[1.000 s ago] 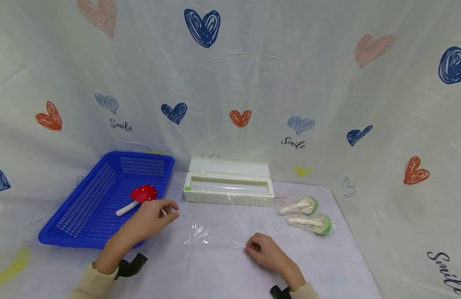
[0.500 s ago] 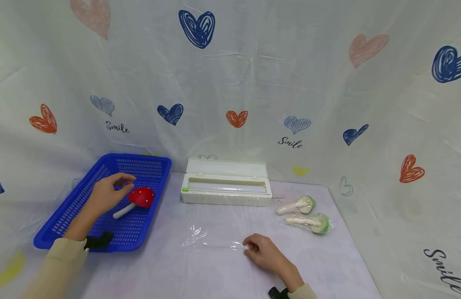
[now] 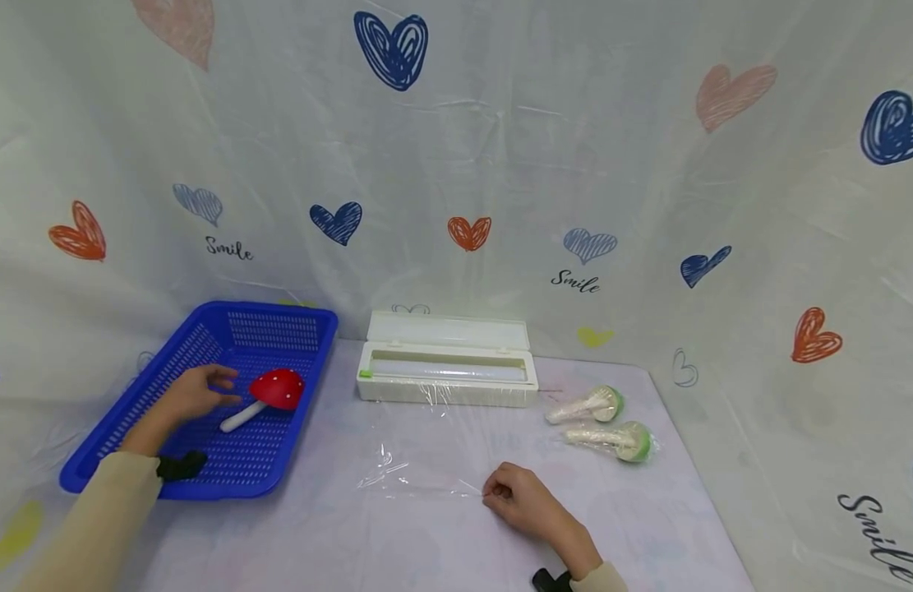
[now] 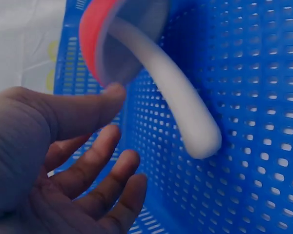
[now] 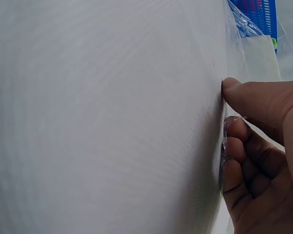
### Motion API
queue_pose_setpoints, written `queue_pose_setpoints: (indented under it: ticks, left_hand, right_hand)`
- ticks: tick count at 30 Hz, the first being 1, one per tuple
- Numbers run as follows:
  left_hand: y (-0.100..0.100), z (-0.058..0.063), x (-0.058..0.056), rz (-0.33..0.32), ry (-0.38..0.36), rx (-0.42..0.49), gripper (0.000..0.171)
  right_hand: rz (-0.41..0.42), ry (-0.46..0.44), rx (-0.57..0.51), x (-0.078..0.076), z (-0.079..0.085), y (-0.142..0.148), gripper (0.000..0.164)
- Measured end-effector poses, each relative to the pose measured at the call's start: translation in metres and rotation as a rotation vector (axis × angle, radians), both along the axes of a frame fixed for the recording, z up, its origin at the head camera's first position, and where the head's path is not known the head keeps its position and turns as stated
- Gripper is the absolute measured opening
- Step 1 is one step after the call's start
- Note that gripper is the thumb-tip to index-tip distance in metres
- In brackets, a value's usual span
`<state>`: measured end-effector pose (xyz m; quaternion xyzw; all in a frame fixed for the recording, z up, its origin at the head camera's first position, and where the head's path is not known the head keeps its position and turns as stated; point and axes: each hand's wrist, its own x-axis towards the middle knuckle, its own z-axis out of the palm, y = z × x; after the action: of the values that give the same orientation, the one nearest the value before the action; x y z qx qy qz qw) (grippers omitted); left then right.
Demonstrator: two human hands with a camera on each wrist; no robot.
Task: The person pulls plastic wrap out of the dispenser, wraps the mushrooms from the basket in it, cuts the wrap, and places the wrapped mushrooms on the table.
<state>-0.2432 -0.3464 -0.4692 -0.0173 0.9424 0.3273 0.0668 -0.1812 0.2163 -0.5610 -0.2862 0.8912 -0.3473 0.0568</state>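
A toy mushroom (image 3: pixel 278 389) with a white-dotted red cap and white stem lies in the blue basket (image 3: pixel 70 479). Over the basket, left of the mushroom, my left hand (image 3: pixel 192 393) is empty; its thumb and fingers are parted beside the stem and cap in the left wrist view. My right hand (image 3: pixel 526 499) pinches the near right corner of a sheet of cling film (image 3: pixel 419 473) low over the table. That film runs back to the white cling film dispenser (image 3: pixel 449 390), whose lid stands raised. Bits of film show at the right fingertips (image 5: pixel 233 146).
Two film-wrapped toy mushrooms with green caps, a rear one (image 3: pixel 585 407) and a nearer one (image 3: pixel 611 441), lie at the right of the table. A heart-printed sheet (image 3: pixel 456 148) hangs behind the table.
My left hand has moved left from the basket's right edge to over its inside, and then lower beside the mushroom. The right hand stays at the film's corner.
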Motion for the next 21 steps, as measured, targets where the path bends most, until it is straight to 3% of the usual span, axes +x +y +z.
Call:
queue_pose_setpoints:
  ticks: [9,14,21]
  left_hand:
    - [0.002,-0.009,-0.010,-0.083,-0.087,-0.016,0.056]
    - [0.005,-0.011,-0.011,-0.117,-0.138,-0.018,0.046]
    - [0.006,-0.013,-0.009,-0.186,-0.137,-0.048,0.031]
  right_hand:
    - [-0.006,0.003,0.007,0.000,0.000,-0.001,0.008]
    - [-0.007,0.019,-0.003,0.001,-0.001,-0.001,0.008]
    - [-0.012,0.005,0.004,0.001,-0.005,0.001,0.009]
